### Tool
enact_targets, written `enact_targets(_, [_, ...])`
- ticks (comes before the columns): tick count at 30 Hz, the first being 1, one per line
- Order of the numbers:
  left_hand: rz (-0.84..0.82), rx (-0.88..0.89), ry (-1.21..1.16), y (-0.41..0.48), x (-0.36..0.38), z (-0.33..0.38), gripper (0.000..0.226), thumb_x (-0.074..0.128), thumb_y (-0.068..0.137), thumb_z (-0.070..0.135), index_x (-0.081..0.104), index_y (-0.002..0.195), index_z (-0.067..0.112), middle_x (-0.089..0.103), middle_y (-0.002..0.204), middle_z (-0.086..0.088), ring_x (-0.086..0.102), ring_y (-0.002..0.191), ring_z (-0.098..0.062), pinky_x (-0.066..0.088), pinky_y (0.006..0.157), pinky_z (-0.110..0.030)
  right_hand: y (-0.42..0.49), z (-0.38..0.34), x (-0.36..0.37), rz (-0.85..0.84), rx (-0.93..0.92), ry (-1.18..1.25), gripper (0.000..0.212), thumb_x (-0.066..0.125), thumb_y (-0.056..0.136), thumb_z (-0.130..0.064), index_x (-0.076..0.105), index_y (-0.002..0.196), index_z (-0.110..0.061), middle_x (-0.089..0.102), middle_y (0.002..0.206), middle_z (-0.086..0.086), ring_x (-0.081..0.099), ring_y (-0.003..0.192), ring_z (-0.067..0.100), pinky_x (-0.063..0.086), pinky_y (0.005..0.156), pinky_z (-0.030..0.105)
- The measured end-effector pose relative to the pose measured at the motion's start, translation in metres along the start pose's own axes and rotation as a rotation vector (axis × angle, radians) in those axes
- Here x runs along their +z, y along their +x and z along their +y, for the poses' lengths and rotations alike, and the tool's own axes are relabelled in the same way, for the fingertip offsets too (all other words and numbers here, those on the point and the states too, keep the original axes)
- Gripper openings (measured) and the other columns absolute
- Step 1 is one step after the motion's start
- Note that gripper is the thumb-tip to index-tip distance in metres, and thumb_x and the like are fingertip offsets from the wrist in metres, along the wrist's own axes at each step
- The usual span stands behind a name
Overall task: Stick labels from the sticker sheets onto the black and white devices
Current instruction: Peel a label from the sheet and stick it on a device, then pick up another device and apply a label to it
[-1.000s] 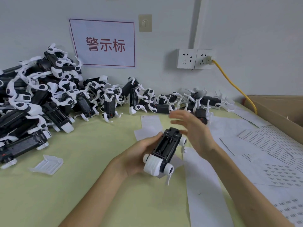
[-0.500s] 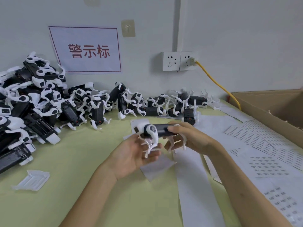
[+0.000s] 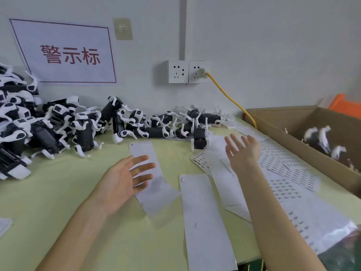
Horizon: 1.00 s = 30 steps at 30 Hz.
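Note:
Both my hands hover empty over the green table. My left hand (image 3: 125, 178) is spread palm up above a blank backing strip (image 3: 154, 184). My right hand (image 3: 242, 151) is spread with fingers straight, reaching toward the cardboard box (image 3: 293, 141). A blurred black and white device (image 3: 320, 141) is inside the box, apparently in mid-air. Many black and white devices (image 3: 84, 132) are piled along the wall at left and centre. Sticker sheets (image 3: 281, 165) with small printed labels lie to the right of my right hand.
A yellow cable (image 3: 230, 98) runs from the wall socket (image 3: 186, 72) down behind the box. Blank backing strips (image 3: 205, 222) lie in front of me. One device (image 3: 200, 140) stands near my right hand. An orange crate (image 3: 343, 104) sits behind the box.
Both hands held a device half a second ago; now they are empty and spread, and a device is in the box at right. The view has turned to the right.

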<state>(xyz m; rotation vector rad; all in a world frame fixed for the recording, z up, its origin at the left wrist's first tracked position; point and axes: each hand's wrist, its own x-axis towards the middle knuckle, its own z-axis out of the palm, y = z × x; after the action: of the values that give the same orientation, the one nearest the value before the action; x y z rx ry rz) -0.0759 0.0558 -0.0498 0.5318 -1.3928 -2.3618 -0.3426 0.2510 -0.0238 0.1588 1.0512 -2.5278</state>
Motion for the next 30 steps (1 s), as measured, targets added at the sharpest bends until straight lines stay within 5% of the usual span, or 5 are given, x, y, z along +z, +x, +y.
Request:
enact_targets(4, [0.012,0.049,-0.006,-0.005,0.003,0.005,0.041,0.053,0.095,0.042,0.069,0.119,0.014,0.074,0.116,-0.012,0.069,0.081,-0.024,0.053,0.074,-0.034,-0.015,0.025,0.019,-0.082,0.093,-0.334,0.022,0.051,0.099,-0.021,0.068,0.11,-0.013,0.075,0.099,0.005,0.069,0.079,0.02,0.05,0.071,0.029])
enact_targets(8, [0.189,0.163,0.119,-0.007,0.008,0.004,0.031,0.048,0.102,0.035,0.067,0.114,0.014,0.075,0.108,-0.011,0.068,0.077,-0.022,0.05,0.07,-0.032,-0.032,0.057,0.032,-0.395,-0.295,-0.894,0.016,0.058,0.097,-0.018,0.073,0.096,-0.021,0.074,0.088,-0.003,0.064,0.078,0.013,0.047,0.065,0.021])
enact_targets(16, [0.414,0.339,0.332,-0.004,0.017,-0.009,0.019,0.057,0.101,0.011,0.064,0.116,0.017,0.073,0.109,-0.008,0.072,0.076,-0.02,0.054,0.061,-0.025,-0.064,0.109,0.031,-1.095,-0.626,-1.506,0.034,0.074,0.089,-0.026,0.071,0.122,-0.031,0.066,0.127,-0.014,0.055,0.121,0.008,0.04,0.103,0.026])
enact_targets(22, [0.483,0.368,0.404,-0.005,-0.001,0.006,0.028,0.054,0.102,0.012,0.055,0.125,0.028,0.065,0.12,0.0,0.074,0.086,-0.015,0.054,0.076,-0.033,-0.063,0.118,0.026,-1.16,-0.589,-1.773,0.049,0.062,0.093,-0.055,0.057,0.14,-0.042,0.041,0.158,-0.014,0.028,0.148,0.005,0.017,0.119,0.033])
enact_targets(30, [0.672,0.515,1.12,0.013,-0.051,0.072,0.076,0.065,0.094,0.015,0.029,0.159,0.028,0.045,0.147,0.009,0.06,0.092,-0.01,0.048,0.089,-0.034,-0.062,0.119,0.024,-1.172,-0.569,-1.799,0.058,0.056,0.095,-0.06,0.047,0.148,-0.041,0.029,0.165,-0.012,0.021,0.151,0.005,0.011,0.112,0.026])
